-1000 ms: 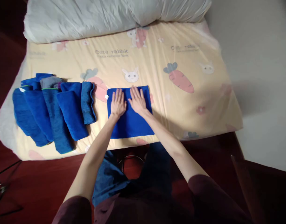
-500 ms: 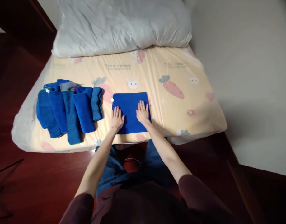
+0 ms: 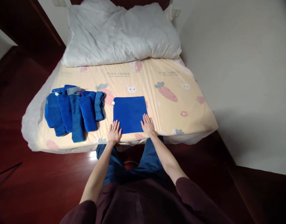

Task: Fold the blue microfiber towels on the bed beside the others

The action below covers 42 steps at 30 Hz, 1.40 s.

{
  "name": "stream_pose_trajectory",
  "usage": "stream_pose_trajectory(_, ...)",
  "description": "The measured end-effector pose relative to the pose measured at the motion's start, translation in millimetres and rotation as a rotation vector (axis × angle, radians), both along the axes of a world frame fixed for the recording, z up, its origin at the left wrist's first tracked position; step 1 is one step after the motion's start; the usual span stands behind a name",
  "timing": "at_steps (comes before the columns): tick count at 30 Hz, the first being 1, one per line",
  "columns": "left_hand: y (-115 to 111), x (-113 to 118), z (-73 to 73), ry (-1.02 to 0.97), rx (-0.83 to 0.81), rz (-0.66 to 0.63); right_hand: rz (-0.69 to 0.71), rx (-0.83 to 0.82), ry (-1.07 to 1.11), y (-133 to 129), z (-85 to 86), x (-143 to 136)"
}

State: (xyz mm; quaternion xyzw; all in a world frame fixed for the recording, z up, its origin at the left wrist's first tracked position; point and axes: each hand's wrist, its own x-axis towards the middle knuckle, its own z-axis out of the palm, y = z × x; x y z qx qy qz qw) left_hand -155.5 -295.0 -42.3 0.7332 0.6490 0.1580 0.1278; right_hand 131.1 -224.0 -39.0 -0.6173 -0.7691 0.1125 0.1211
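Observation:
A blue cloth [image 3: 129,112], squarish and lying flat, is spread on the bed close to its front edge. It has a small white tag at its upper left corner. My left hand [image 3: 114,132] rests at the cloth's lower left corner, fingers stretched out and pointing away from me. Over the lower right edge lies my right hand [image 3: 147,125], also flat with fingers extended. Neither hand grips the fabric. To the left, several folded blue cloths [image 3: 77,118] overlap in a row, with a grey one [image 3: 74,90] among them at the back.
The bed [image 3: 196,119] has a yellow sheet printed with carrots and rabbits. A large pale grey bedding bundle [image 3: 124,34] lies across its far end. A white wall [image 3: 238,93] rises on the right, and a dark red floor [image 3: 47,177] extends at the left.
Both hands have slid toward me, from the cloth's middle to its lower corners. The cloth stays flat. My view has tilted up a little, showing more beyond the bedding.

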Motion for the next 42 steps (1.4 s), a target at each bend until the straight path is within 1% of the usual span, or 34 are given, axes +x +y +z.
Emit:
stream_pose_trajectory(2,-9.1,-3.0,0.7,0.026,0.003,0.036,-0.057,0.013,-0.008,-6.1,-2.4,9.4)
stream_pose_trajectory(3,-13.1,-1.5,1.7,0.034,0.006,0.05,-0.09,0.023,-0.012,-9.8,-3.2,9.4)
stream_pose_trajectory(5,-18.9,8.4,5.4,0.042,0.021,0.041,-0.127,0.053,-0.016,-19.2,-2.8,-0.5)
stream_pose_trajectory(6,-20.8,16.3,7.7,0.046,0.031,0.007,-0.119,0.073,-0.011,-25.3,-1.9,-9.4)
stream_pose_trajectory(7,-22.2,25.1,10.1,0.053,0.038,-0.05,-0.082,0.092,0.001,-32.3,-0.8,-19.6)
stream_pose_trajectory(9,-25.3,41.6,13.9,0.068,0.031,-0.178,0.077,0.101,0.039,-48.9,0.7,-37.5)
stream_pose_trajectory(10,-27.7,46.8,14.7,0.075,0.018,-0.216,0.164,0.091,0.059,-57.6,0.7,-42.3)
stream_pose_trajectory(11,-31.1,48.7,14.8,0.08,0.005,-0.22,0.23,0.076,0.076,-66.0,0.1,-42.7)
stream_pose_trajectory(12,-35.7,46.9,14.0,0.081,-0.005,-0.196,0.262,0.059,0.088,-73.5,-0.9,-38.4)
stream_pose_trajectory(13,-41.4,41.3,12.5,0.079,-0.009,-0.152,0.254,0.047,0.095,-79.7,-2.3,-29.6)
stream_pose_trajectory(16,-61.7,9.3,6.3,0.061,-0.004,-0.033,0.1,0.045,0.102,-89.6,-6.3,13.6)
stream_pose_trajectory(17,-67.9,-3.0,4.6,0.047,-0.009,-0.017,0.058,0.048,0.11,-90.4,-7.2,28.5)
stream_pose_trajectory(19,-76.6,-24.1,2.8,0.001,-0.039,-0.006,0.022,0.054,0.148,-90.1,-8.0,51.0)
stream_pose_trajectory(21,-79.6,-37.4,3.8,-0.069,-0.08,0.009,-0.008,0.068,0.21,-89.8,-7.9,60.0)
stream_pose_trajectory(23,-78.1,-43.0,7.2,-0.145,-0.085,0.038,-0.072,0.101,0.26,-91.7,-7.2,57.0)
stream_pose_trajectory(25,-74.5,-43.8,12.0,-0.185,-0.046,0.063,-0.138,0.145,0.274,-95.8,-6.3,47.9)
stream_pose_trajectory(26,-72.3,-43.3,14.4,-0.186,-0.022,0.071,-0.149,0.161,0.268,-97.9,-5.9,43.2)
stream_pose_trajectory(29,-64.0,-42.1,18.8,-0.153,0.03,0.054,-0.097,0.172,0.255,-99.3,-5.7,34.5)
stream_pose_trajectory(31,-56.1,-42.6,17.1,-0.163,0.067,-0.013,-0.038,0.176,0.281,-93.1,-7.3,34.4)
stream_pose_trajectory(34,-40.9,-44.3,6.4,-0.232,0.113,-0.122,0.071,0.203,0.358,-75.6,-14.1,38.7)
stream_pose_trajectory(36,-31.9,-43.4,-4.3,-0.291,0.132,-0.125,0.129,0.221,0.422,-64.4,-21.9,40.9)
stream_pose_trajectory(37,-28.9,-42.0,-9.8,-0.324,0.147,-0.108,0.129,0.233,0.464,-60.4,-26.4,41.2)
stream_pose_trajectory(38,-27.0,-39.9,-14.9,-0.359,0.169,-0.079,0.097,0.251,0.514,-57.8,-30.9,40.9)
stream_pose_trajectory(40,-26.2,-34.5,-22.9,-0.425,0.226,0.002,-0.026,0.3,0.618,-56.2,-38.7,39.2)
stream_pose_trajectory(42,-27.2,-29.4,-27.2,-0.459,0.268,0.083,-0.129,0.333,0.686,-57.0,-43.3,37.4)
